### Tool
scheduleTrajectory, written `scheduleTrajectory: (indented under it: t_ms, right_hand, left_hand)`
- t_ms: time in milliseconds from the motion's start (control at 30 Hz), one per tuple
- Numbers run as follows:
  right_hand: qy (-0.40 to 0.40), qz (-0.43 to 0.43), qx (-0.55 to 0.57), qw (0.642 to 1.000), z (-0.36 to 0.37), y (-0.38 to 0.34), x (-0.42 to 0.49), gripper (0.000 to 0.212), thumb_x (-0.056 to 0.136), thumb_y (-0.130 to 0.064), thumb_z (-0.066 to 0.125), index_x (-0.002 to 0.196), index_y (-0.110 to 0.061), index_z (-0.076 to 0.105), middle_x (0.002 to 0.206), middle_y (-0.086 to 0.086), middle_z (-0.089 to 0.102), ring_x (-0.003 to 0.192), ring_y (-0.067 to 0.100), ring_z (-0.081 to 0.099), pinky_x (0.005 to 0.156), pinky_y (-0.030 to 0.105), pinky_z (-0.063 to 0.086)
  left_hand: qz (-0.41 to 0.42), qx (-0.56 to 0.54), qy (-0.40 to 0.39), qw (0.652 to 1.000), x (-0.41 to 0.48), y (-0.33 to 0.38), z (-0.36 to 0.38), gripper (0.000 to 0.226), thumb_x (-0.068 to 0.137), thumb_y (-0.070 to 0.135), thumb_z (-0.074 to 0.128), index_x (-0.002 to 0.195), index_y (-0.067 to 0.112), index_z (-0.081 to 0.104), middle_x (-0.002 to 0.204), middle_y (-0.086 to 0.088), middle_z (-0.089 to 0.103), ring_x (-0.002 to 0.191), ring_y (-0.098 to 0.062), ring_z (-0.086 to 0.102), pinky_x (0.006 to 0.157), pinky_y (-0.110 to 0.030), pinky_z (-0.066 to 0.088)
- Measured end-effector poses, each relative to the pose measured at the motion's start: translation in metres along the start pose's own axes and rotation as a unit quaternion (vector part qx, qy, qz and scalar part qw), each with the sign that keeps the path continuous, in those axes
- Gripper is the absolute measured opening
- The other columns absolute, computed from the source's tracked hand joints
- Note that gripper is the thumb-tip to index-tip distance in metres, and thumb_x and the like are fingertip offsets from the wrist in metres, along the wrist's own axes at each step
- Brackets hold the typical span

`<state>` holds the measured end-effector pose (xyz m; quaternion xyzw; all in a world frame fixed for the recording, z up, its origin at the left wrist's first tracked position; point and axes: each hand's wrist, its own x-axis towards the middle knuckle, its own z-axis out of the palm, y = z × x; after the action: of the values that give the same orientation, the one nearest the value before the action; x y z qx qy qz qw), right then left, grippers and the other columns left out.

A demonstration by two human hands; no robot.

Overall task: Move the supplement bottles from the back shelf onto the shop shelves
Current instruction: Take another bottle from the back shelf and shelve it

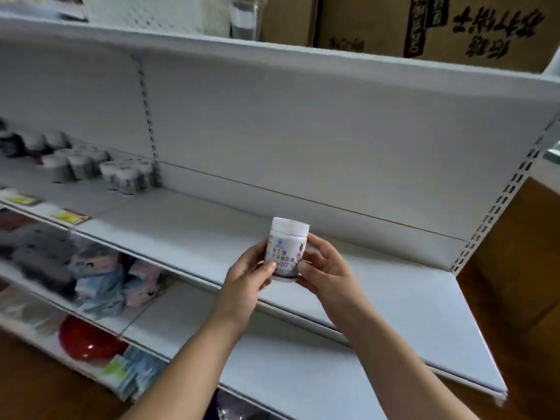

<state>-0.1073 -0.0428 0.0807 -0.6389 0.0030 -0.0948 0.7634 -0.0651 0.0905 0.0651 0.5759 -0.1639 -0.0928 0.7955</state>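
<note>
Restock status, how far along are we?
Done: a group of bottles already stands at the left of the middle shelf. In hand: one white bottle, upright, gripped by the left hand and right hand over that shelf, not yet set down. Left: placing it; the back shelf is out of view, so the remaining count cannot be told.

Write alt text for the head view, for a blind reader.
The left hand and right hand hold an upright white supplement bottle in front of a white shop shelf. Similar bottles stand grouped at its far left; cardboard boxes sit above.
</note>
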Motion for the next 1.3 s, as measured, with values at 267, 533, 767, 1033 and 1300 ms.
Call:
scheduleTrajectory:
  t_ms: [267, 533, 767, 1033, 1300]
  right_hand:
    - [-0.056, 0.005, -0.026, 0.998, 0.167, 0.038, 0.046, 0.049, 0.087, 0.014, 0.045, 0.122, -0.02, 0.044, 0.096, 0.003, 0.063, 0.085, 0.014, 0.062, 0.073, 0.021, 0.055]
    - [-0.094, 0.033, 0.027, 0.995, 0.318, 0.078, 0.102, 0.047, 0.083, 0.012, 0.051, 0.116, -0.021, 0.049, 0.095, 0.007, 0.065, 0.085, 0.02, 0.063, 0.075, 0.032, 0.056]
    - [-0.083, 0.055, 0.02, 0.995, 0.368, 0.116, 0.169, 0.048, 0.084, 0.011, 0.052, 0.121, -0.019, 0.047, 0.093, 0.005, 0.067, 0.079, 0.014, 0.067, 0.07, 0.028, 0.057]
    - [-0.045, 0.051, -0.028, 0.997, 0.404, 0.15, 0.275, 0.053, 0.083, 0.01, 0.054, 0.126, -0.019, 0.046, 0.097, 0.003, 0.065, 0.089, 0.017, 0.063, 0.068, 0.024, 0.053]
    - [0.051, 0.012, -0.172, 0.984, 0.427, 0.173, 0.344, 0.055, 0.076, 0.01, 0.063, 0.108, -0.032, 0.051, 0.102, -0.01, 0.063, 0.095, 0.004, 0.061, 0.081, 0.018, 0.049]
  left_hand:
    - [0.008, 0.018, 0.059, 0.998, -0.009, 0.054, -0.167, 0.033, 0.09, -0.001, 0.045, 0.095, 0.028, 0.06, 0.074, 0.02, 0.071, 0.077, -0.008, 0.055, 0.068, -0.023, 0.04]
    - [-0.03, -0.012, 0.078, 0.996, 0.009, 0.101, -0.332, 0.034, 0.089, -0.002, 0.046, 0.118, 0.013, 0.056, 0.092, 0.0, 0.069, 0.084, -0.017, 0.059, 0.074, -0.027, 0.048]
    - [-0.048, -0.004, 0.094, 0.994, 0.059, 0.094, -0.408, 0.029, 0.091, 0.003, 0.047, 0.118, 0.011, 0.056, 0.091, -0.003, 0.066, 0.062, 0.0, 0.065, 0.055, -0.014, 0.051]
    - [-0.067, 0.061, 0.054, 0.994, 0.156, 0.094, -0.476, 0.026, 0.086, 0.008, 0.057, 0.111, 0.009, 0.06, 0.091, -0.003, 0.068, 0.073, -0.008, 0.066, 0.065, -0.02, 0.053]
    - [-0.065, 0.18, -0.023, 0.981, 0.243, 0.078, -0.523, 0.04, 0.078, 0.007, 0.068, 0.113, 0.022, 0.057, 0.105, -0.001, 0.067, 0.09, -0.009, 0.065, 0.071, -0.013, 0.052]
